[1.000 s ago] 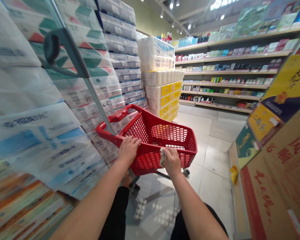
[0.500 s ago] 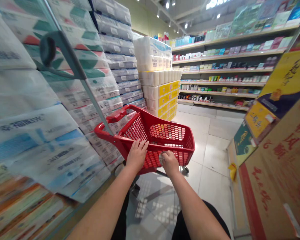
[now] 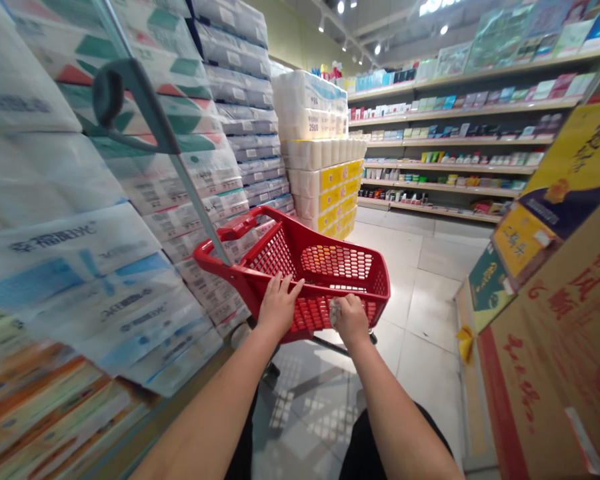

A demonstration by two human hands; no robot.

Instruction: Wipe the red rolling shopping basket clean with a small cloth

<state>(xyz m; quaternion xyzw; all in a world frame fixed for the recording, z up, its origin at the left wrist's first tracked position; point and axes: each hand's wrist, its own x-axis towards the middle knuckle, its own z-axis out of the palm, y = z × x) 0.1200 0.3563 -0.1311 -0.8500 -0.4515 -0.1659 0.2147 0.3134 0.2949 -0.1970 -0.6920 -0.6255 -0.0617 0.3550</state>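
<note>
A red plastic shopping cart point(image 3: 340, 263) with perforated walls stands in front of me on the tiles. Across its near rim lies my left hand point(image 3: 279, 303), fingers spread and touching the edge. Against the near side wall, my right hand point(image 3: 351, 320) is closed around a crumpled greyish-white cloth point(image 3: 334, 312), only part of which shows. Rising from the cart's left end is a metal pole point(image 3: 200, 207) carrying a dark grey curved handle point(image 3: 135, 107).
Stacked tissue packs point(image 3: 80, 267) wall off the left side, close to the cart. Paper rolls in yellow-wrapped packs point(image 3: 337, 190) stand behind it. Cardboard boxes point(image 3: 570, 320) line the right. Stocked shelves point(image 3: 460, 140) run along the back, beyond the tiled floor point(image 3: 405, 373).
My right hand, with the cloth, has moved slightly right along the cart's side wall. My left hand stays on the rim, with its fingers spread a little wider.
</note>
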